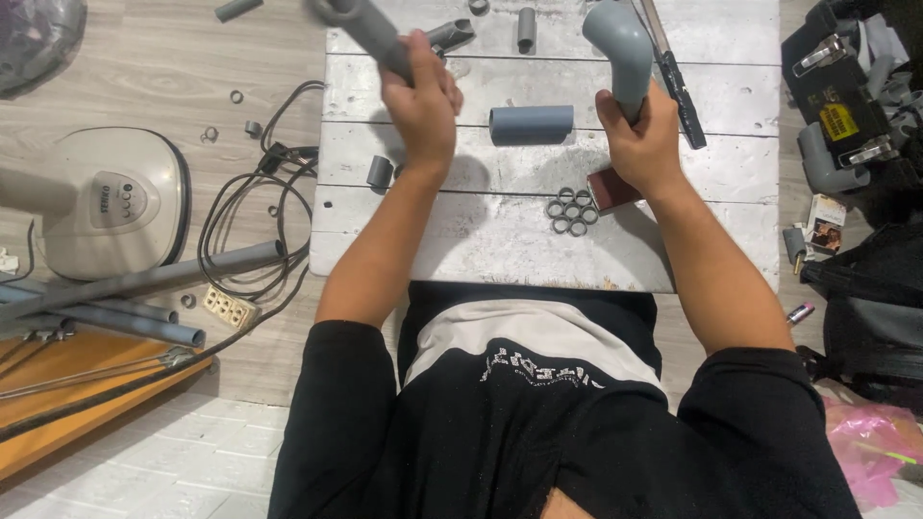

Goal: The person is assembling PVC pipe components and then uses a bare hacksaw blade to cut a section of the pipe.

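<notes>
Grey everywhere: the straight pipe (370, 34) in the left hand (421, 101) is mid grey, the elbow fitting (623, 53) in the right hand (639, 144) a paler blue-grey. The table (731, 144) is whitewashed planks, scuffed. At its centre lies a slate-grey coupling (531, 125); nearer the person, dark grey rings (571, 211) beside a rust-brown block (611, 189). Left of the table, black cable (240, 226) on pale wood floor.

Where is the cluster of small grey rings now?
In the head view, the cluster of small grey rings lies on the white table, just below the right hand, beside a brown block.
</notes>
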